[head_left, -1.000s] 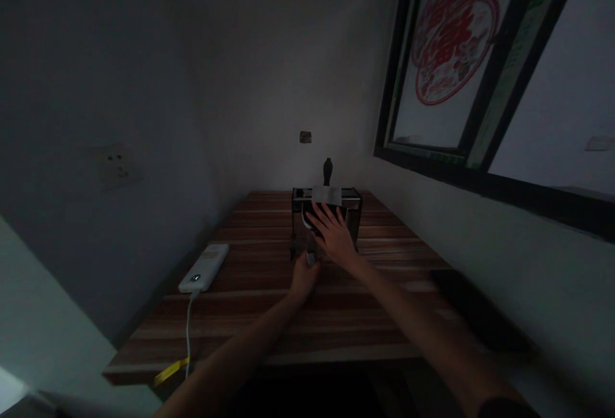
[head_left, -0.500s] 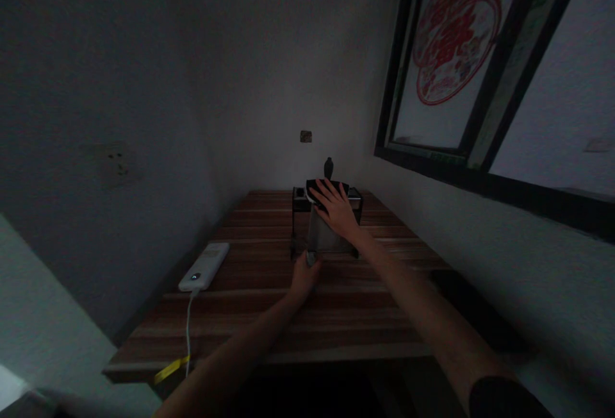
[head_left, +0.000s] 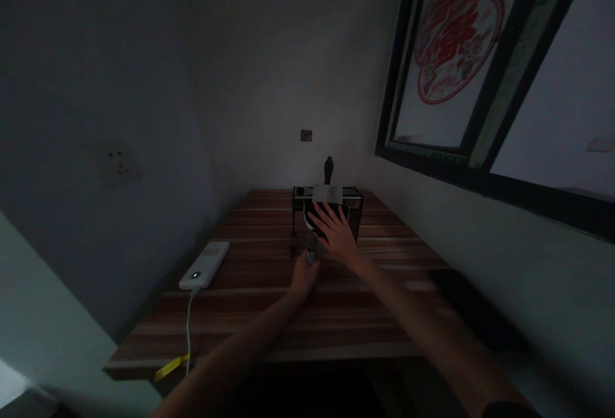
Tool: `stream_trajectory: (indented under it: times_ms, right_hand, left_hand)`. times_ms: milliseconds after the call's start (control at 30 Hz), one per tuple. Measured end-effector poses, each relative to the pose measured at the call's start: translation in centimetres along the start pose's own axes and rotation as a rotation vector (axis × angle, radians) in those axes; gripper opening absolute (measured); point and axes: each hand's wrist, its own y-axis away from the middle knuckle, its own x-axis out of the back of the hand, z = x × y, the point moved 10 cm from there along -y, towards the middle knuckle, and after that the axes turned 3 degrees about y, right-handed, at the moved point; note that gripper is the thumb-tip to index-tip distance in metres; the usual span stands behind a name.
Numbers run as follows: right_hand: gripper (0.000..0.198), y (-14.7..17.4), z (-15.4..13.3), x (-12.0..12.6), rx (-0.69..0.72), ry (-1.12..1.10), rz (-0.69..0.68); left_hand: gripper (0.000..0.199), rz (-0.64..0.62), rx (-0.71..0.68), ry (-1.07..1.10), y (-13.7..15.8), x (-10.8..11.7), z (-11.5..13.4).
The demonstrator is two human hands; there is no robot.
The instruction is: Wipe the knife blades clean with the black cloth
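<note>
A dark stand (head_left: 355,195) with a glossy top edge is at the far middle of the table. A slanted grey board (head_left: 327,193) leans on it, its upper end showing. Over the board lies a black, pale-edged piece (head_left: 313,213). My right hand (head_left: 337,236) rests on this piece, fingers spread flat. Lower down, my left hand (head_left: 304,275) is closed around a small grey end (head_left: 311,256) at the foot of the board. Whether that end belongs to the board is hard to make out. A dark upright knob-like handle (head_left: 328,169) rises behind the stand.
On the left of the striped wooden table (head_left: 269,302) lies a white power bank (head_left: 206,265) with a cable and yellow tag (head_left: 171,367). A dark flat object (head_left: 475,309) is at the right edge. Walls and a black-framed window (head_left: 432,161) border the table.
My right hand has slid the black piece down the board towards me, uncovering the board's grey upper end. My left hand stays in place.
</note>
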Motion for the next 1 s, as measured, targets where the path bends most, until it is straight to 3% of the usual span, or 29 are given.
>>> stream_trajectory:
  times_ms: [467,700,1000]
  right_hand:
    - [0.053,5.7,-3.9,-2.2,0.076,-0.107,-0.109]
    - [0.052,5.7,-3.9,-1.9,0.068,-0.108,-0.109]
    - [0.052,3.3,-2.1,-1.5,0.037,-0.063,-0.048]
  left_hand:
    - [0.032,-0.025,-0.008,0.173,0.4,0.2,1.1]
    - [0.029,-0.032,-0.015,0.166,0.4,0.0,1.7]
    - [0.022,-0.004,0.021,0.092,0.2,0.0,0.6]
